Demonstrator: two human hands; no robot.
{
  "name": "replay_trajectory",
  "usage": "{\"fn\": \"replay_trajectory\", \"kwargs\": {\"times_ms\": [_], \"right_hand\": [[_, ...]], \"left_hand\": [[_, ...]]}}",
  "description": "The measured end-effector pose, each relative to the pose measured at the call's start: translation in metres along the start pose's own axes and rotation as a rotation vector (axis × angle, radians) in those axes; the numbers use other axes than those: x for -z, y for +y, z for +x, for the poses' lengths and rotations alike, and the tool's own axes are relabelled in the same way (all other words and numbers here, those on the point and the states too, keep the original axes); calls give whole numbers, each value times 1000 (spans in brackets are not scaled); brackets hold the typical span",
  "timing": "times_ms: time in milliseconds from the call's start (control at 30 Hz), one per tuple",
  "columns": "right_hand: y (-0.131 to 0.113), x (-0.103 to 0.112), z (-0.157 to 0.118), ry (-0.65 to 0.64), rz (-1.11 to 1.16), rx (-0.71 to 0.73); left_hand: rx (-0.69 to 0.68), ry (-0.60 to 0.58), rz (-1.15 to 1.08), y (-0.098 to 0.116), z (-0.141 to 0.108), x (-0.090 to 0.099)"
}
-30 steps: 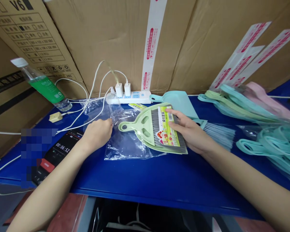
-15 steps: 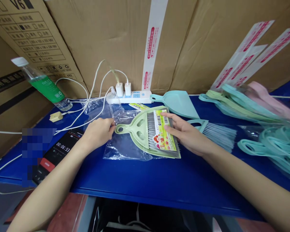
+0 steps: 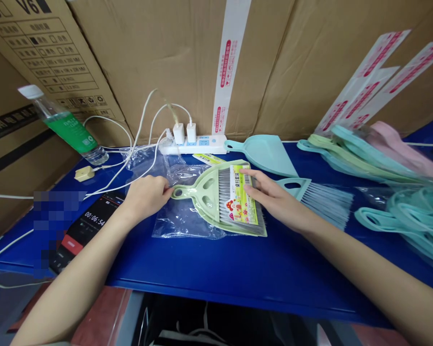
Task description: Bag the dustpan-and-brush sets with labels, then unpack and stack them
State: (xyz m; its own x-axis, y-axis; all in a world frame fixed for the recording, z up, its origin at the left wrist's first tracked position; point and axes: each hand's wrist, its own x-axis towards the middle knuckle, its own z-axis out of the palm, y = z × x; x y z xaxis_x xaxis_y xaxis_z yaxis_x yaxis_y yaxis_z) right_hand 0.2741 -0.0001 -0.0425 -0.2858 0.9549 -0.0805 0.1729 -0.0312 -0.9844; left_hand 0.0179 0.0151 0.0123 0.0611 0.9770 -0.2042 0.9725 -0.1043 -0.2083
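Note:
A light green dustpan (image 3: 201, 180) lies flat on a clear plastic bag (image 3: 187, 226), its handle toward my left. A brush with grey bristles (image 3: 225, 192) nests in it, wrapped by a printed card label (image 3: 243, 202). My left hand (image 3: 147, 197) is closed in a pinch at the end of the set's handle; the fingertips are partly hidden. My right hand (image 3: 274, 194) rests with fingers stretched out and apart on the label and bristles at the wide end. Just behind it lie a blue dustpan (image 3: 269, 151) and a blue brush (image 3: 323, 199).
Several bagged dustpan sets (image 3: 368, 154) in blue, green and pink are piled at the right, with more blue ones (image 3: 411, 221) in front. A power strip (image 3: 212, 144) with white cables, a bottle (image 3: 72, 129) and a phone (image 3: 86, 226) stand or lie at the left. Cardboard boxes (image 3: 173, 53) wall the back.
The green dustpan's wide end and the label have shifted slightly left. Both hands stay in nearly the same places.

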Motion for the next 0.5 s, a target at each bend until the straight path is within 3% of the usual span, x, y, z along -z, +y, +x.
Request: {"fn": "replay_trajectory", "kwargs": {"times_ms": [500], "right_hand": [[5,1,0,-26,-42,18]], "left_hand": [[57,-8,105,-1,-2,3]]}}
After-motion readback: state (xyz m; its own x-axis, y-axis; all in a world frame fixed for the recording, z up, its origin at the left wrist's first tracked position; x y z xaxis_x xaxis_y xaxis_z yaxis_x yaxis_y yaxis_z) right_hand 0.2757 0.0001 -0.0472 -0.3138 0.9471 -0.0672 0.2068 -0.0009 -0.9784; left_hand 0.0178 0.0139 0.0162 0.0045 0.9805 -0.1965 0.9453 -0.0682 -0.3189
